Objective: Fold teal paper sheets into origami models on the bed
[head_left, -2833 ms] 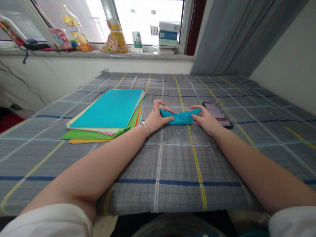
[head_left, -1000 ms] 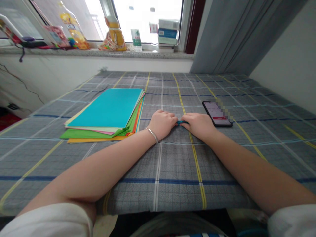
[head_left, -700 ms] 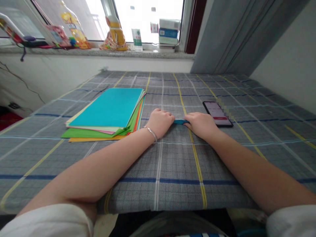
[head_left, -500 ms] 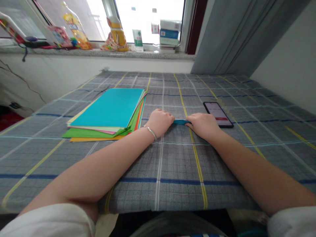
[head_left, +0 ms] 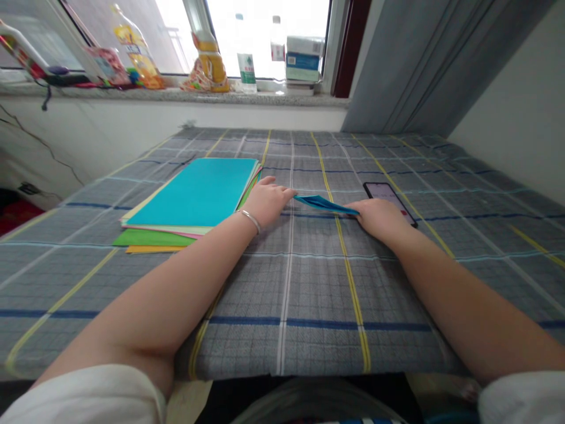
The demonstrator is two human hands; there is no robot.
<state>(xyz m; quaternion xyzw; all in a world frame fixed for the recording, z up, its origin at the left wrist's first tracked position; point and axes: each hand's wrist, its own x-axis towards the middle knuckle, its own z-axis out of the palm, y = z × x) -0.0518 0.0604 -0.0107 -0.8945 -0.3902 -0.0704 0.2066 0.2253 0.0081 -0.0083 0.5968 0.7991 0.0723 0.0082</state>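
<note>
A folded teal paper piece (head_left: pixel 324 204) lies nearly flat on the plaid cloth (head_left: pixel 309 282), stretched between my two hands. My left hand (head_left: pixel 265 202) rests at its left tip with fingers extended, pinching or pressing that end. At the right end sits my right hand (head_left: pixel 378 215), fingers curled down on the paper. A silver bracelet circles my left wrist.
A stack of coloured paper sheets (head_left: pixel 194 200), teal on top, lies just left of my left hand. A phone (head_left: pixel 388 194) with its screen lit lies behind my right hand. Bottles and boxes (head_left: pixel 300 59) line the windowsill. A grey curtain (head_left: pixel 424 65) hangs at the right.
My hands were pressed close together over the folded paper; now they have drawn apart, left hand toward the stack, right hand toward the phone, and the teal piece shows stretched between them.
</note>
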